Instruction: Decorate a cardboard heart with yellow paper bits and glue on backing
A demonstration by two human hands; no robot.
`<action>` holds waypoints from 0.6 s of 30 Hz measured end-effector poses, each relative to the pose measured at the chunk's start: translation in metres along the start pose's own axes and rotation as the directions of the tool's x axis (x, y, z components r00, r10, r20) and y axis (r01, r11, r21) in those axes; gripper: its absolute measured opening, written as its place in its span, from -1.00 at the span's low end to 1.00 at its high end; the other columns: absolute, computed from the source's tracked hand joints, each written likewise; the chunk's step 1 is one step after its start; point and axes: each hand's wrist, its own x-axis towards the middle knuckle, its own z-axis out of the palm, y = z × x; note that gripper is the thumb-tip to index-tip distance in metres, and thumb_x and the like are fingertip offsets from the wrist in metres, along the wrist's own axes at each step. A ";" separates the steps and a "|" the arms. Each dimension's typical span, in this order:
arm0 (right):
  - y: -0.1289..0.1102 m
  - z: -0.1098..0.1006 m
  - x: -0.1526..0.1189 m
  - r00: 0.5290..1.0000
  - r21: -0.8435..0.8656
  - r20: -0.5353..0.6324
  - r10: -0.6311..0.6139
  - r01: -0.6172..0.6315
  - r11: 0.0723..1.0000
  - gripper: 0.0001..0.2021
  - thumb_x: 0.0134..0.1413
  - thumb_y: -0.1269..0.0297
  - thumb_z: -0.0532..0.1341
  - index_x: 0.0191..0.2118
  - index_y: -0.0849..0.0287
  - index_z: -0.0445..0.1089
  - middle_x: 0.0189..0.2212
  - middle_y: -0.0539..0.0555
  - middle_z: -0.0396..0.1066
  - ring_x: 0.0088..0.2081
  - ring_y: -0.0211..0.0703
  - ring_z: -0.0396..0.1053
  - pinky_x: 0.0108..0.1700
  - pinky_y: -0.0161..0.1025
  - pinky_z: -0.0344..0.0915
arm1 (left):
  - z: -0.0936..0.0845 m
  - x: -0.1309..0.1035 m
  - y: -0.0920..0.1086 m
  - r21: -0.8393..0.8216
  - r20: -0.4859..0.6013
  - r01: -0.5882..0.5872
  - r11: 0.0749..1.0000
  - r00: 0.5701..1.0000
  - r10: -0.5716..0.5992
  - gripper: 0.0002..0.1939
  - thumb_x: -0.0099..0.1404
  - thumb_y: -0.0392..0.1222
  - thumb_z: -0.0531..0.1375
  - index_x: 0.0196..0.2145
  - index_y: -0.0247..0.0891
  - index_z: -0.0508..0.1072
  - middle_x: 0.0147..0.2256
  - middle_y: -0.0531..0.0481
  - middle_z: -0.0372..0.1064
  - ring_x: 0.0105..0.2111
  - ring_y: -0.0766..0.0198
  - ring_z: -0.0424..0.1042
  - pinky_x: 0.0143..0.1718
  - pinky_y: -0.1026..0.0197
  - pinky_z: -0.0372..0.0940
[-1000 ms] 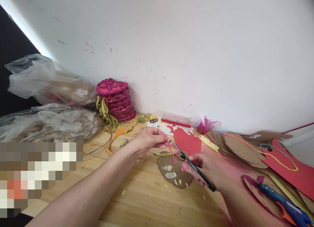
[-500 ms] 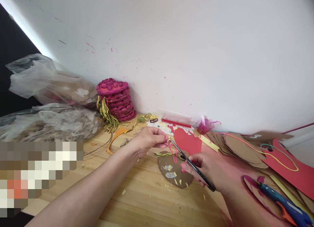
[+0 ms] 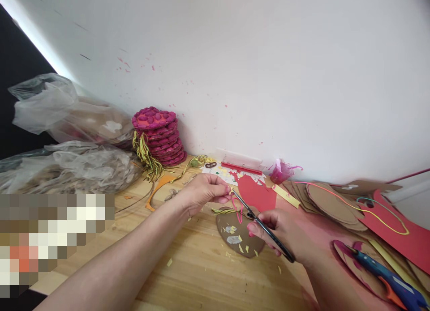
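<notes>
Beneath the fingers of both hands spreads the wooden counter [image 3: 188,275]; just beyond the left fingertips lies a red sheet [image 3: 257,194], and below them a cardboard piece [image 3: 248,239] dotted with pale offcuts [image 3: 241,248]. The right hand [image 3: 282,230] has its fingers wrapped about the handles of the scissors [image 3: 249,212], whose blades slant up and away toward the left hand [image 3: 201,192]. That hand's thumb and fingers are pinched narrow on a small yellow scrap [image 3: 231,191], right at the blade tips. So small a scrap is best trimmed with the tips alone, in short, light snips, the left hand turning it while the scissors keep one angle. The pinch should sit well back from the cutting line, as skin and steel are very near. The blades look almost closed, though whether they grip the scrap I cannot fairly tell.
</notes>
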 end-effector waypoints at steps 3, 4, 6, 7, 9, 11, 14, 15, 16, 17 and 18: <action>-0.001 0.000 -0.001 1.000 -0.015 0.000 0.007 -0.007 1.000 -0.55 0.00 -0.16 0.22 -0.43 0.21 0.40 -0.67 -0.13 0.06 -0.67 -0.40 0.05 -0.67 -0.43 0.00 | 0.001 0.000 0.000 -0.004 -0.001 0.005 1.000 1.000 -0.005 -0.68 -0.19 -0.16 0.48 -0.53 -0.40 0.49 -0.52 -0.06 0.49 -0.50 0.38 0.47 -0.39 0.36 0.39; -0.001 0.000 -0.001 1.000 -0.020 -0.002 0.009 -0.009 1.000 -0.55 0.00 -0.16 0.23 -0.43 0.21 0.40 -0.67 -0.13 0.06 -0.67 -0.40 0.05 -0.67 -0.43 0.00 | 0.001 0.000 0.001 -0.003 -0.001 0.005 1.000 1.000 -0.005 -0.67 -0.19 -0.16 0.48 -0.54 -0.40 0.48 -0.52 -0.06 0.49 -0.50 0.38 0.47 -0.39 0.36 0.39; -0.003 0.000 -0.002 1.000 -0.018 -0.002 0.016 -0.016 1.000 -0.55 -0.01 -0.17 0.23 -0.43 0.21 0.40 -0.68 -0.13 0.07 -0.68 -0.40 0.06 -0.67 -0.43 0.01 | 0.001 -0.001 0.001 -0.001 0.000 0.004 1.000 1.000 -0.004 -0.67 -0.19 -0.15 0.48 -0.54 -0.40 0.48 -0.52 -0.06 0.49 -0.50 0.38 0.47 -0.39 0.36 0.39; -0.003 0.000 -0.002 1.000 -0.013 -0.002 0.019 -0.019 1.000 -0.55 -0.01 -0.17 0.22 -0.43 0.21 0.40 -0.68 -0.13 0.08 -0.67 -0.40 0.06 -0.67 -0.43 0.01 | 0.000 -0.001 0.001 0.002 -0.001 0.003 1.000 1.000 -0.003 -0.67 -0.19 -0.15 0.48 -0.54 -0.40 0.48 -0.52 -0.06 0.49 -0.50 0.38 0.47 -0.39 0.36 0.39; -0.005 -0.001 -0.002 1.000 -0.005 -0.005 0.020 -0.020 1.000 -0.55 0.00 -0.17 0.22 -0.43 0.21 0.40 -0.69 -0.13 0.09 -0.67 -0.39 0.07 -0.67 -0.43 0.02 | -0.001 -0.001 0.000 0.007 0.000 0.001 1.000 1.000 -0.001 -0.67 -0.19 -0.15 0.48 -0.53 -0.40 0.49 -0.51 -0.07 0.49 -0.50 0.38 0.47 -0.39 0.37 0.39; -0.006 0.000 -0.003 1.000 0.000 -0.011 0.017 -0.017 1.000 -0.56 0.00 -0.16 0.22 -0.44 0.20 0.40 -0.70 -0.13 0.10 -0.67 -0.39 0.06 -0.67 -0.44 0.02 | -0.002 0.000 -0.001 0.009 0.006 -0.002 1.000 1.000 0.002 -0.66 -0.19 -0.15 0.48 -0.53 -0.40 0.49 -0.50 -0.08 0.50 -0.49 0.37 0.47 -0.39 0.37 0.38; -0.009 0.003 -0.004 1.000 0.002 -0.022 0.007 -0.007 1.000 -0.56 0.00 -0.16 0.22 -0.47 0.20 0.38 -0.72 -0.13 0.10 -0.69 -0.40 0.06 -0.68 -0.44 0.01 | -0.002 0.000 0.000 -0.001 0.002 -0.003 1.000 1.000 0.003 -0.65 -0.19 -0.13 0.49 -0.52 -0.40 0.48 -0.50 -0.09 0.50 -0.47 0.36 0.48 -0.39 0.37 0.38; -0.010 0.004 -0.004 1.000 0.003 -0.026 0.004 -0.004 1.000 -0.55 0.01 -0.16 0.21 -0.48 0.20 0.37 -0.72 -0.12 0.12 -0.70 -0.40 0.07 -0.69 -0.44 0.01 | -0.002 0.000 0.000 -0.004 -0.004 -0.001 1.000 1.000 0.001 -0.64 -0.20 -0.13 0.49 -0.53 -0.40 0.48 -0.50 -0.09 0.50 -0.47 0.35 0.48 -0.38 0.36 0.38; -0.011 0.005 -0.004 1.000 0.005 -0.029 -0.002 0.002 1.000 -0.54 0.01 -0.17 0.21 -0.50 0.20 0.35 -0.72 -0.12 0.13 -0.70 -0.39 0.08 -0.70 -0.44 0.00 | -0.001 0.000 0.001 -0.007 -0.009 0.002 1.000 1.000 -0.002 -0.63 -0.21 -0.12 0.49 -0.53 -0.40 0.48 -0.50 -0.10 0.50 -0.47 0.35 0.48 -0.39 0.36 0.38; -0.011 0.006 -0.004 0.999 0.011 -0.035 -0.013 0.013 1.000 -0.54 0.01 -0.17 0.21 -0.51 0.20 0.34 -0.72 -0.11 0.14 -0.71 -0.39 0.09 -0.71 -0.44 -0.01 | -0.001 0.000 0.001 -0.009 -0.010 0.003 1.000 1.000 -0.003 -0.63 -0.22 -0.12 0.49 -0.54 -0.40 0.47 -0.50 -0.10 0.50 -0.48 0.35 0.48 -0.39 0.35 0.37; -0.011 0.007 -0.003 0.999 0.025 -0.042 -0.026 0.027 0.999 -0.54 0.01 -0.16 0.21 -0.51 0.20 0.33 -0.73 -0.11 0.14 -0.71 -0.40 0.09 -0.71 -0.44 -0.01 | -0.001 0.000 0.002 -0.011 -0.009 0.002 1.000 1.000 -0.002 -0.62 -0.23 -0.12 0.50 -0.54 -0.40 0.47 -0.50 -0.10 0.50 -0.48 0.35 0.47 -0.39 0.35 0.37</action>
